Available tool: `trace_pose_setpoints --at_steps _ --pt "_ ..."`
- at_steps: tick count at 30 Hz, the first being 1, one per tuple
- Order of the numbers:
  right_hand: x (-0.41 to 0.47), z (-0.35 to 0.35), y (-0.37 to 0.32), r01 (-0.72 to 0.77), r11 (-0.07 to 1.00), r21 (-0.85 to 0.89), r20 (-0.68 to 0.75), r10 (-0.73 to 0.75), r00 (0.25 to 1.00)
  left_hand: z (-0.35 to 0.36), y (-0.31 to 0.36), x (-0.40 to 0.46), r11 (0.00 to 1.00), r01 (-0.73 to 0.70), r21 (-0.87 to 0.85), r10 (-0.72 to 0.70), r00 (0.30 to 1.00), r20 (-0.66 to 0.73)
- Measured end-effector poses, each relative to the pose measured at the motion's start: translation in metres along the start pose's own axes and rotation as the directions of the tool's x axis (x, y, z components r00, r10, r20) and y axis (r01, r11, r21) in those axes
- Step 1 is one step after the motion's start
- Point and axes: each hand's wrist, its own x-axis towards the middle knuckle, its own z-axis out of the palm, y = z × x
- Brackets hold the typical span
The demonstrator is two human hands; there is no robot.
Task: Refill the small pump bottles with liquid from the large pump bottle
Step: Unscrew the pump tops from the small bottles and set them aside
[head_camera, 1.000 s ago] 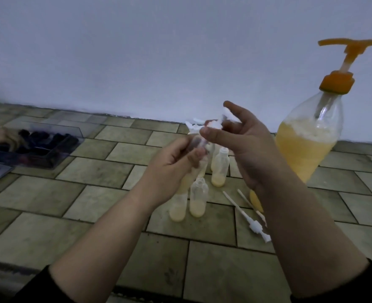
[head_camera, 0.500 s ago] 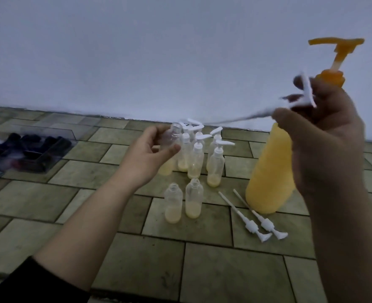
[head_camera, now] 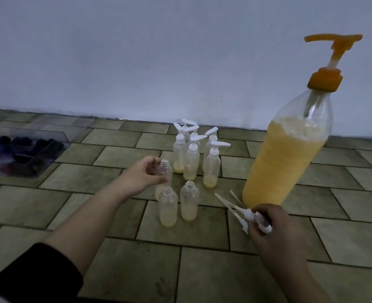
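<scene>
Head view: I see my left hand (head_camera: 144, 177) pinching an uncapped small bottle (head_camera: 165, 171) mid-frame, little yellow liquid inside; right hand (head_camera: 270, 224) pinches a pump head (head_camera: 258, 219), probably touching floor; large pump bottle (head_camera: 287, 154) mostly full, right.

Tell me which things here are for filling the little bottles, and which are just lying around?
For the job:
- big bottle of yellow liquid
- open little bottle in the left hand
- two more open little bottles
- capped little bottles behind them
- loose white pumps on the tiles, at the right hand

Just lying around:
- clear tray of dark things, far left
</scene>
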Motion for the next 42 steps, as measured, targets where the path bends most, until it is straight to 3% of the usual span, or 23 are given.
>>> trace_pose_setpoints --at_steps 5,8,10,11,13,16,21,27,30,33,36,38,40,42 --pt "-0.004 0.016 0.013 -0.05 0.998 -0.024 0.22 0.054 0.974 -0.013 -0.002 0.002 0.997 -0.005 -0.078 0.015 0.992 0.122" --pt "-0.005 0.022 0.018 -0.014 0.999 -0.041 0.253 0.024 0.967 -0.023 -0.006 0.009 0.934 0.042 -0.356 0.005 0.991 0.131" --pt "-0.005 0.024 0.019 0.004 0.998 -0.059 0.277 0.013 0.961 -0.028 -0.008 0.02 0.861 0.048 -0.506 -0.041 0.999 0.026" --pt "-0.005 0.024 0.02 0.023 0.998 -0.061 0.283 -0.005 0.959 -0.028 -0.008 0.026 0.871 0.031 -0.491 -0.058 0.998 -0.039" --pt "-0.005 0.025 0.018 0.058 0.997 -0.046 0.271 -0.043 0.962 -0.021 -0.008 0.042 0.958 0.019 -0.286 -0.055 0.991 -0.118" --pt "-0.003 0.026 0.016 0.077 0.997 -0.017 0.201 -0.072 0.977 -0.007 0.002 0.066 1.0 0.004 -0.006 -0.004 1.0 -0.015" --pt "-0.001 0.029 0.013 0.068 0.998 -0.006 0.146 -0.066 0.987 0.011 0.012 0.088 0.982 -0.001 0.19 -0.01 0.998 0.056" --pt "0.0 0.031 0.011 0.123 0.992 0.038 0.056 -0.125 0.991 0.016 0.007 0.096 0.969 -0.045 0.244 0.052 0.998 -0.023" --pt "0.008 0.026 0.001 0.163 0.984 0.078 0.011 -0.164 0.986 0.01 0.004 0.088 0.996 -0.062 0.066 0.067 0.995 -0.069" --pt "0.028 0.014 -0.019 0.193 0.972 0.134 -0.087 -0.183 0.979 -0.008 0.017 0.068 0.972 -0.152 -0.179 0.115 0.972 -0.203" --pt "0.06 -0.006 -0.053 0.245 0.949 0.2 -0.167 -0.213 0.963 -0.025 0.048 0.042 0.927 -0.317 -0.203 0.224 0.898 -0.378" --pt "0.084 -0.02 -0.084 0.172 0.92 0.351 -0.137 -0.132 0.982 -0.026 0.07 0.025 0.9 -0.401 -0.171 0.307 0.862 -0.403" --pt "0.106 -0.027 -0.114 0.008 0.857 0.515 0.0 -0.01 1.0 -0.017 0.089 0.009 0.896 -0.43 -0.11 0.367 0.857 -0.362" --pt "0.124 -0.028 -0.136 -0.114 0.819 0.562 0.125 0.051 0.991 -0.004 0.1 -0.003 0.905 -0.425 -0.028 0.397 0.864 -0.309"
